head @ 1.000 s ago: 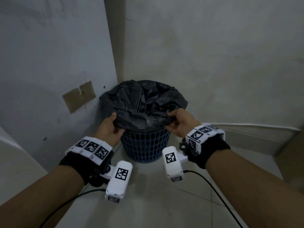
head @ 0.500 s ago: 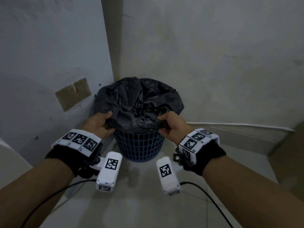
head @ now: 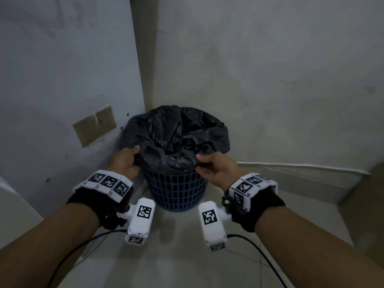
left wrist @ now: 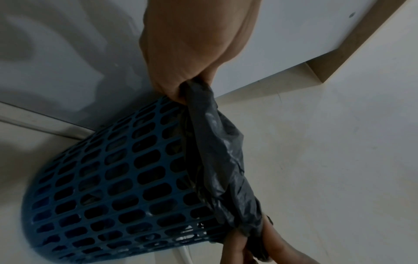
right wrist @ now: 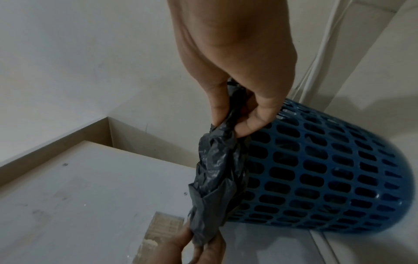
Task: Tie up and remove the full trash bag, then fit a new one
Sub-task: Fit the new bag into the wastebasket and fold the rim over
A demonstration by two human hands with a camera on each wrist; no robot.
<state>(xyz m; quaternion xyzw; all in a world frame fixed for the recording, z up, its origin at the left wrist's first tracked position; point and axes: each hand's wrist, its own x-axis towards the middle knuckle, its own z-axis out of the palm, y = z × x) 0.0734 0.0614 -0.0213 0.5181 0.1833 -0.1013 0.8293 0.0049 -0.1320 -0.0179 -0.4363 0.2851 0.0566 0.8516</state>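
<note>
A black trash bag lines a blue perforated bin that stands in the corner of the room. My left hand grips the bag's near-left edge, and my right hand pinches its near-right edge. The left wrist view shows the bag stretched along the bin rim between my left hand and the other hand. Seen from the right wrist, my right hand has thumb and fingers curled round bunched bag plastic beside the bin. The bag's contents are hidden.
Walls close in behind and to the left of the bin. Brown tape patches stick to the left wall. A white conduit runs along the right wall's base. Pale floor tiles lie in front, crossed by two black cables.
Both hands keep their hold on the bag's near edge, which now bunches closer to the bin rim. The head view has shifted slightly.
</note>
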